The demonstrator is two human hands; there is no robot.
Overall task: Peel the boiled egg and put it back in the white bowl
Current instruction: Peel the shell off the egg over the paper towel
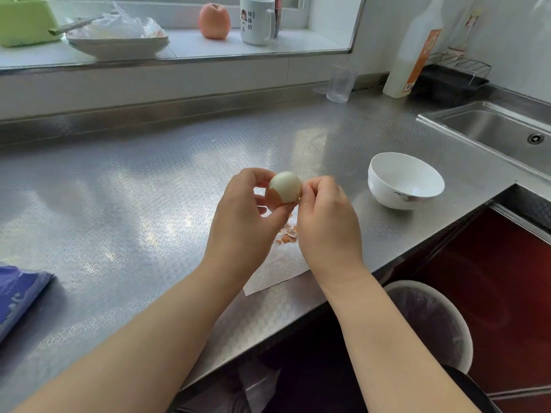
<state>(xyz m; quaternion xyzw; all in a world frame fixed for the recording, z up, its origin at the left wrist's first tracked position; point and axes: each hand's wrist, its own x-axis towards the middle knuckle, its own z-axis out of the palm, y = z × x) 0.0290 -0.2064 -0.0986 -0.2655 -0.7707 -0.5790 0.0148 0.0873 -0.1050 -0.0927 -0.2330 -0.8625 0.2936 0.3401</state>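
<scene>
Head view | left hand (244, 210) grips egg (285, 187) above the surface, top bare, brown shell low on its left | right hand (323, 216) pinches at the egg's right edge — what it holds is hidden | tip: lift shell in small flakes over the tissue (277, 274) — bowl (406, 181) waits near.

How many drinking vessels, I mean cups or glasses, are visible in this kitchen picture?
2. A white mug stands on the window ledge beside the apple; a clear glass stands on the steel counter below. Others may lie outside the view.
</scene>
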